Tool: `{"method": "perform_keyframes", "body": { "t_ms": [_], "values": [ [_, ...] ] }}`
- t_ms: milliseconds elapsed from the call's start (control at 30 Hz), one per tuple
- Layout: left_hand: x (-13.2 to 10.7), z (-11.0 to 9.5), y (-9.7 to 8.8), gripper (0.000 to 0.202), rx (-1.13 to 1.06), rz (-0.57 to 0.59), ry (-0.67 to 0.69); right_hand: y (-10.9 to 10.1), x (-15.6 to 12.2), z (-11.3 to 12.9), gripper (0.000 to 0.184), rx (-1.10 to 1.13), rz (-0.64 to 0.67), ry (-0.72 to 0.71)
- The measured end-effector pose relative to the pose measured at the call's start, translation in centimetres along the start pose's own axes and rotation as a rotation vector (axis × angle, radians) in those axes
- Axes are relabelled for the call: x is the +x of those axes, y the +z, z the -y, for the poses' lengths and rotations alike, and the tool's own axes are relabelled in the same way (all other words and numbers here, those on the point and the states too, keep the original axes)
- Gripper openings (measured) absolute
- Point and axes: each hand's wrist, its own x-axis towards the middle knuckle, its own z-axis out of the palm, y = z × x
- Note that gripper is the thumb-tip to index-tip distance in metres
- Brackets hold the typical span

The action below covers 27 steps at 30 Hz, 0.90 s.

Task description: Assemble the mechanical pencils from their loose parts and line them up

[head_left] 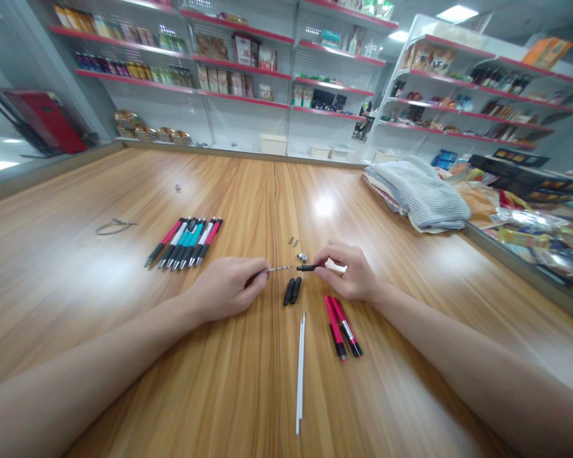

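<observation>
My left hand (233,285) pinches a thin pen refill (281,268), whose tip points right. Opposite it, my right hand (346,270) is closed on a pen barrel with a black grip (306,268); a white part shows under the fingers. Refill tip and grip end are close together, with a small gap between them. Just below lie loose black pen grips (293,291). Silver pen tips (302,257) and small springs (293,242) rest above. Two pink pen barrels (341,327) are beside my right wrist, and white refills (300,375) lie nearer to me.
A row of assembled pens (186,243) lies to the left, with a thin looped cord (114,226) beyond it. Folded cloths (415,191) are stacked at the right edge, beside packaged goods (530,222). Stocked shelves (243,60) stand behind the wooden table (210,394).
</observation>
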Motion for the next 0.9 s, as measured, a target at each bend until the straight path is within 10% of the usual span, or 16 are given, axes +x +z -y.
{"method": "perform_keyframes", "body": {
  "t_ms": [900],
  "values": [
    [0.3, -1.4, 0.3, 0.029, 0.061, -0.004, 0.022, 1.4, 0.6, 2.0, 0.016, -0.055, -0.109, -0.108]
  ]
}}
